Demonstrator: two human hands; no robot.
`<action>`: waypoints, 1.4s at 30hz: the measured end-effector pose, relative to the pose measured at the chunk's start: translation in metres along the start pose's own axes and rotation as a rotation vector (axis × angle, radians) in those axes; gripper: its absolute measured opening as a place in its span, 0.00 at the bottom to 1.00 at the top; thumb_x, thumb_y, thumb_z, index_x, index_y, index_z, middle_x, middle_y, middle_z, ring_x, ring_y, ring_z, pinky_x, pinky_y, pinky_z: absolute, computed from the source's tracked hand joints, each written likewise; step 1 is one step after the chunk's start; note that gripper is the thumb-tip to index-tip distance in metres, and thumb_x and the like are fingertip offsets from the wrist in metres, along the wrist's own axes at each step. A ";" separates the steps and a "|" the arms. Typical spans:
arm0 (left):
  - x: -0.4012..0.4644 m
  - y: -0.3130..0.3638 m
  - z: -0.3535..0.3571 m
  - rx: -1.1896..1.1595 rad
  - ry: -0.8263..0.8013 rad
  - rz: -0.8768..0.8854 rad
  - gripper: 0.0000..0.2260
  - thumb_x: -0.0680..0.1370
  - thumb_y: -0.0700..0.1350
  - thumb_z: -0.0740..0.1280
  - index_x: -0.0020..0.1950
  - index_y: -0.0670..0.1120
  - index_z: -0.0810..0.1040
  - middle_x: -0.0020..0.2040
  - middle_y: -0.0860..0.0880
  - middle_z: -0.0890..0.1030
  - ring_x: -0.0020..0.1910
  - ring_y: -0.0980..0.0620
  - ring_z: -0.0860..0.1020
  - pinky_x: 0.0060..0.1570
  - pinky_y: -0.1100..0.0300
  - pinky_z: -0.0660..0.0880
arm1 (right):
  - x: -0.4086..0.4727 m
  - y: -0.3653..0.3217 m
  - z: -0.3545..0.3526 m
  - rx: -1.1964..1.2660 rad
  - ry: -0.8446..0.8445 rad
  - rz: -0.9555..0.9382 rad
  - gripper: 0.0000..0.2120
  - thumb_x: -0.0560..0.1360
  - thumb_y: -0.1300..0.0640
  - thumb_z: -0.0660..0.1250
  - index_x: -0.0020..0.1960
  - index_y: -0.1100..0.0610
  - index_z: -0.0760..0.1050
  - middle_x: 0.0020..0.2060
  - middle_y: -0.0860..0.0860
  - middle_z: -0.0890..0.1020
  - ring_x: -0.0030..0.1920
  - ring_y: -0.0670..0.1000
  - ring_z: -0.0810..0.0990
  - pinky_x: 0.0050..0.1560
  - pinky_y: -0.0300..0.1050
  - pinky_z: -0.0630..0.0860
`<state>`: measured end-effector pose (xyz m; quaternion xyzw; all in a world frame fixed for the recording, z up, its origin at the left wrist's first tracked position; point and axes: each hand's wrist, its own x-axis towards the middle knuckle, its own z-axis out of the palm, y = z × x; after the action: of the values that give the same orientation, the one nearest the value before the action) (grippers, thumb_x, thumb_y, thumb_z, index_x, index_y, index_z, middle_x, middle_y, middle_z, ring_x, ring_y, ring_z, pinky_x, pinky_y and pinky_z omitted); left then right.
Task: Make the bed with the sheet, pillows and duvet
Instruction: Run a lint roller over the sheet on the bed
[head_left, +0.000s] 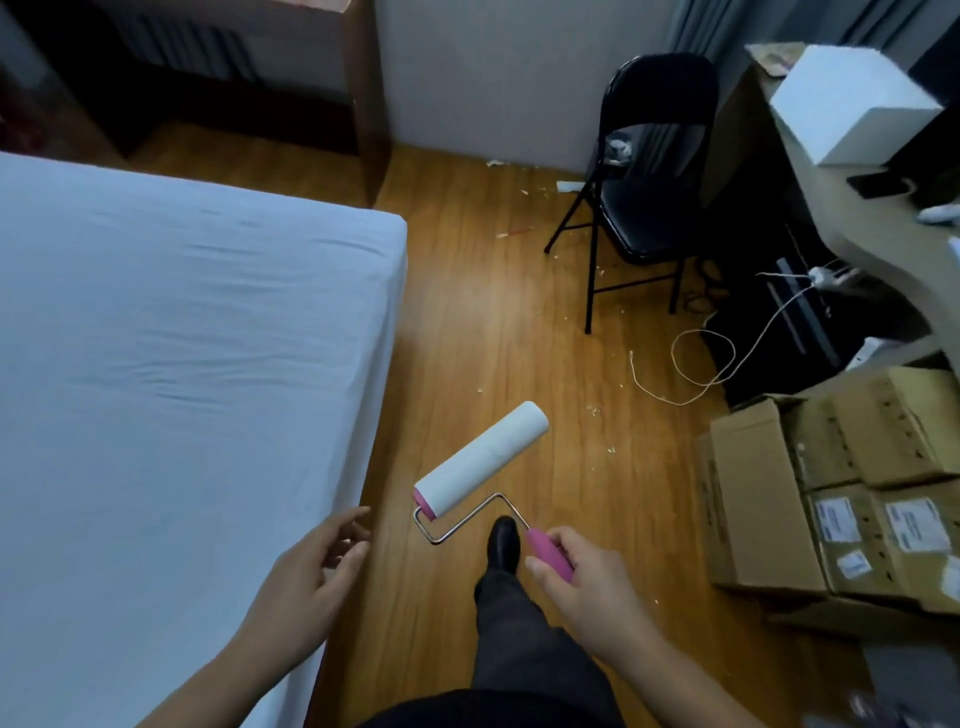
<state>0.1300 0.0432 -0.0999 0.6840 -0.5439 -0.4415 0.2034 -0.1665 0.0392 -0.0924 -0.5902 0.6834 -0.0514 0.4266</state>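
Seemingly mid-cleaning: right hand (582, 577) grips the lint roller (480, 460); left hand (306, 577), fingers relaxed and empty, hovers beside the sheet (182, 338), which likely needs rolling next.

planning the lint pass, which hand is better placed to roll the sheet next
Right. The right hand already grips the lint roller by its pink handle; the left hand hangs open and empty beside the white sheet.

We record two bare forearms with no sleeves in view, and no watch, ring or glove on the left hand (311, 577) or the right hand (587, 587). We note dark trousers (524, 639), loosely creased along the leg, over a black shoe (504, 540) with a rounded, slightly glossy toe. We see dark fabric at the lower edge.
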 end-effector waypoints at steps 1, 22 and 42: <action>0.019 0.010 0.002 -0.014 0.015 -0.029 0.13 0.80 0.47 0.65 0.58 0.65 0.73 0.50 0.60 0.81 0.50 0.60 0.79 0.44 0.71 0.72 | 0.027 -0.002 -0.017 -0.022 -0.020 -0.015 0.08 0.78 0.40 0.64 0.53 0.43 0.72 0.40 0.47 0.78 0.39 0.48 0.79 0.43 0.48 0.81; 0.490 0.201 -0.118 -0.128 0.211 -0.039 0.13 0.80 0.47 0.65 0.60 0.64 0.74 0.51 0.60 0.81 0.49 0.63 0.78 0.46 0.65 0.74 | 0.486 -0.203 -0.299 -0.157 -0.061 -0.157 0.08 0.78 0.42 0.65 0.56 0.41 0.72 0.44 0.44 0.78 0.42 0.46 0.79 0.44 0.47 0.82; 0.891 0.398 -0.175 -0.193 0.432 -0.176 0.14 0.80 0.45 0.65 0.60 0.63 0.74 0.52 0.66 0.79 0.52 0.63 0.78 0.50 0.67 0.73 | 0.943 -0.360 -0.548 -0.289 -0.191 -0.388 0.09 0.77 0.42 0.66 0.55 0.44 0.73 0.42 0.42 0.79 0.43 0.44 0.80 0.43 0.42 0.82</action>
<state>0.0661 -0.9446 -0.0463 0.7847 -0.3815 -0.3509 0.3401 -0.1880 -1.1073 -0.0325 -0.7673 0.5142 0.0219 0.3826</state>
